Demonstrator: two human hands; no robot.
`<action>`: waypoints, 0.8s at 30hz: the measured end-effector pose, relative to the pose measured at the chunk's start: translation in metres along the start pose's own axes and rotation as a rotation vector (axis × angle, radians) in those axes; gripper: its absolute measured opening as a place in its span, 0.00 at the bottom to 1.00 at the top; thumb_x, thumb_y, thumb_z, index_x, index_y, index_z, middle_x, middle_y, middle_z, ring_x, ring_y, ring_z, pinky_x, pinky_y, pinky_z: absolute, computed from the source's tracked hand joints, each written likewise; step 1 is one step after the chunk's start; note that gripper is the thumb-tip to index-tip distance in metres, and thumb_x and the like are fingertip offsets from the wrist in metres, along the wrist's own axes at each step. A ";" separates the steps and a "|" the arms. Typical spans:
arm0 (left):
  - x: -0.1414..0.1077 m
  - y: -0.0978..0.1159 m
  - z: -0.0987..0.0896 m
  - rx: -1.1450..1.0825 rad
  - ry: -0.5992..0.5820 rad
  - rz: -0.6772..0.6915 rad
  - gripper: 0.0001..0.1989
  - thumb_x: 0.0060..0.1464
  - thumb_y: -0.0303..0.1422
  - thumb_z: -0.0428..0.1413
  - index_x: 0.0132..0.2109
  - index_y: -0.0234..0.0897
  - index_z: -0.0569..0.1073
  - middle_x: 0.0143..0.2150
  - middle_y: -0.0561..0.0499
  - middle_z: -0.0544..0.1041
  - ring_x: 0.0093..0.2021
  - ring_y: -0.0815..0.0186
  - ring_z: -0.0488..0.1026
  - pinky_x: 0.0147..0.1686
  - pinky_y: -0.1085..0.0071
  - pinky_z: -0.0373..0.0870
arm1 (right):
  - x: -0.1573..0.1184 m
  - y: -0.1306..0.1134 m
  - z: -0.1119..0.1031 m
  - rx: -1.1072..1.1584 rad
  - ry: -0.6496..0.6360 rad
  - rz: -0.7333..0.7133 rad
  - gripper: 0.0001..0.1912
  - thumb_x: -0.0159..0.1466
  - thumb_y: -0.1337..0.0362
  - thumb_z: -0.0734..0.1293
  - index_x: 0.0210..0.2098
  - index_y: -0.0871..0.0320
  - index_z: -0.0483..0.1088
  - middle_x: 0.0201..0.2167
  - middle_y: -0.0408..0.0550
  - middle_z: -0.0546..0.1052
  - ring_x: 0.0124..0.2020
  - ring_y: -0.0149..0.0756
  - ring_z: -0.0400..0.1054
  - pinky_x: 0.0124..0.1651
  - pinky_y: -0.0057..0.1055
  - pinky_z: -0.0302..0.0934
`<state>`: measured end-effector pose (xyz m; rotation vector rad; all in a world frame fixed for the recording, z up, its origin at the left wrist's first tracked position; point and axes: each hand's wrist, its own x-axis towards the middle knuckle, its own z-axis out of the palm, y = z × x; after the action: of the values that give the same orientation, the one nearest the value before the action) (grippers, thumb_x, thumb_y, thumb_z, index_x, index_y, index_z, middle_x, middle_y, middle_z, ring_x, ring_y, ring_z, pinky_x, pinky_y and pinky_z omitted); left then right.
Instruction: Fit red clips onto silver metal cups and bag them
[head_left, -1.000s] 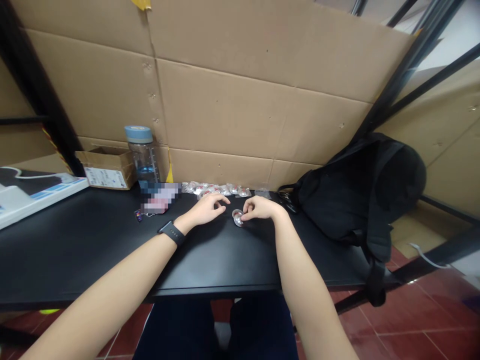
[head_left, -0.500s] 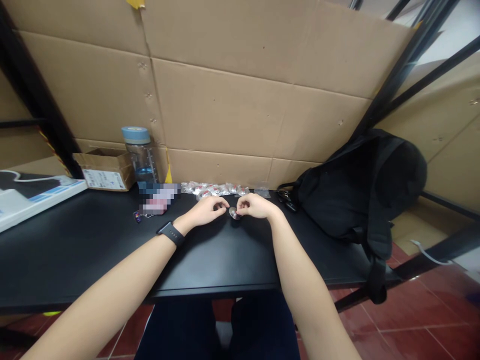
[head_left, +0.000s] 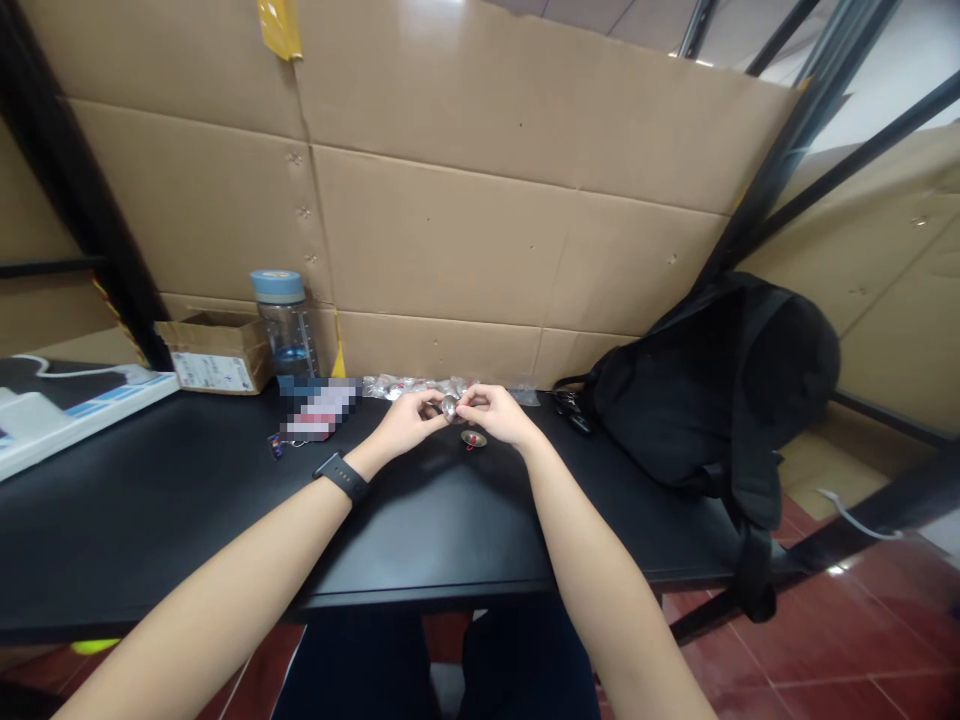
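A small shiny metal finger cymbal [head_left: 450,407] is held up just above the desk between both hands. The fingertips of my left hand [head_left: 409,421], with a dark watch on the wrist, pinch its left side. My right hand [head_left: 496,411] grips it from the right with thumb and fingers. Below them, a second finger cymbal [head_left: 474,439] with a red cord lies on the black desk [head_left: 420,540], touched by neither hand. Behind the hands, several clear plastic packets [head_left: 390,387] with shiny and red contents line the cardboard wall.
A black backpack [head_left: 705,400] stands on the right, with a dark key-like item [head_left: 576,415] beside it. Towards the left are a water bottle [head_left: 285,330], an open carton [head_left: 214,355], a blurred-out card [head_left: 322,410] and a white power strip [head_left: 97,415]. Cardboard [head_left: 450,240] closes the back.
My left hand has come onto a cymbal, which both hands now hold; before, only my right hand held one. The red-corded cymbal now shows on the desk. The view has tilted up slightly.
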<state>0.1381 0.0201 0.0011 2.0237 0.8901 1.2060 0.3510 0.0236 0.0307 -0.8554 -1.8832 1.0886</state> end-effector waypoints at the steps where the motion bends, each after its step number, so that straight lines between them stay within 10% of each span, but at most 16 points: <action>1: 0.000 0.001 0.000 -0.013 0.004 0.002 0.14 0.57 0.41 0.62 0.44 0.35 0.79 0.40 0.46 0.82 0.36 0.62 0.77 0.37 0.69 0.71 | 0.000 -0.001 0.001 0.010 0.013 0.008 0.13 0.59 0.55 0.74 0.33 0.58 0.71 0.31 0.48 0.81 0.37 0.39 0.78 0.42 0.33 0.70; 14: -0.001 0.012 -0.003 0.095 0.133 0.046 0.12 0.60 0.41 0.59 0.42 0.36 0.80 0.41 0.47 0.80 0.35 0.64 0.75 0.34 0.70 0.71 | -0.005 -0.013 0.012 0.110 -0.028 0.080 0.24 0.62 0.51 0.73 0.53 0.54 0.69 0.34 0.48 0.81 0.34 0.38 0.80 0.33 0.27 0.68; 24: -0.002 0.023 -0.004 0.326 0.193 0.164 0.07 0.54 0.38 0.64 0.34 0.40 0.82 0.48 0.47 0.72 0.51 0.57 0.72 0.54 0.62 0.69 | -0.005 -0.008 0.006 -0.004 -0.097 0.041 0.30 0.56 0.47 0.76 0.51 0.54 0.69 0.35 0.43 0.77 0.33 0.34 0.74 0.35 0.28 0.67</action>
<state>0.1389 0.0059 0.0200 2.3022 1.0904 1.4425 0.3465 0.0133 0.0346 -0.8603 -1.9557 1.1699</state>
